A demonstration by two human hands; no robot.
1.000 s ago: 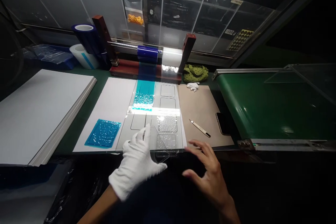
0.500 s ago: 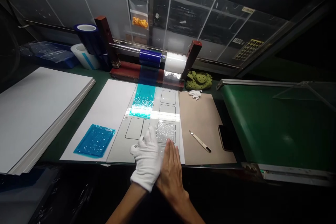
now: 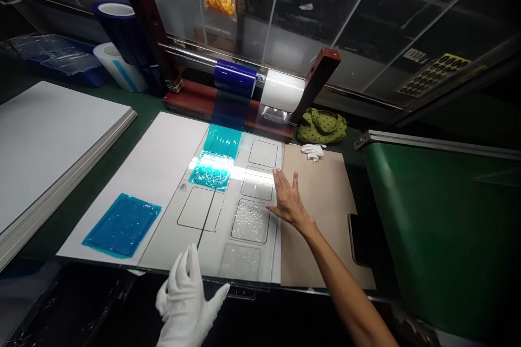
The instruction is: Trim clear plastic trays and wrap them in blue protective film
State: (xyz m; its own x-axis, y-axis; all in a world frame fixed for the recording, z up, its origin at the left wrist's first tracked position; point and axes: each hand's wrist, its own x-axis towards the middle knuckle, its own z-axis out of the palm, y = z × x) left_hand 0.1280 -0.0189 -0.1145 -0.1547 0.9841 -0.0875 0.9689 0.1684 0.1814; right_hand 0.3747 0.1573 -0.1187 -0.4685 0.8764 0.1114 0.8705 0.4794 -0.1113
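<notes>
My left hand (image 3: pixel 189 298), in a white glove, is open near the table's front edge, fingers extended and thumb apart, holding nothing. Over the right side of a pale sheet with black-outlined panels (image 3: pixel 163 244), my bare right hand (image 3: pixel 290 198) is open and holds nothing; I cannot tell if it touches the sheet. Below and left of that hand, a wrinkled clear film piece (image 3: pixel 249 221) covers one panel, and another clear film piece (image 3: pixel 239 261) lies nearer the front edge. A strip of blue film (image 3: pixel 223 143) runs from the blue film roll (image 3: pixel 235 77) onto the sheet.
A blue film piece (image 3: pixel 122 225) lies on white paper (image 3: pixel 163 146) at left, beside a stack of white sheets (image 3: pixel 52 135). The wooden roll stand (image 3: pixel 191 100) also carries a white roll (image 3: pixel 284 89). At right are brown board (image 3: pixel 325 190), a phone (image 3: pixel 358 238) and a green belt (image 3: pixel 423 217).
My hands, which were together over the sheet's front part, have separated. The left moved left and toward me, the right away from me and to the right. The craft knife is out of sight.
</notes>
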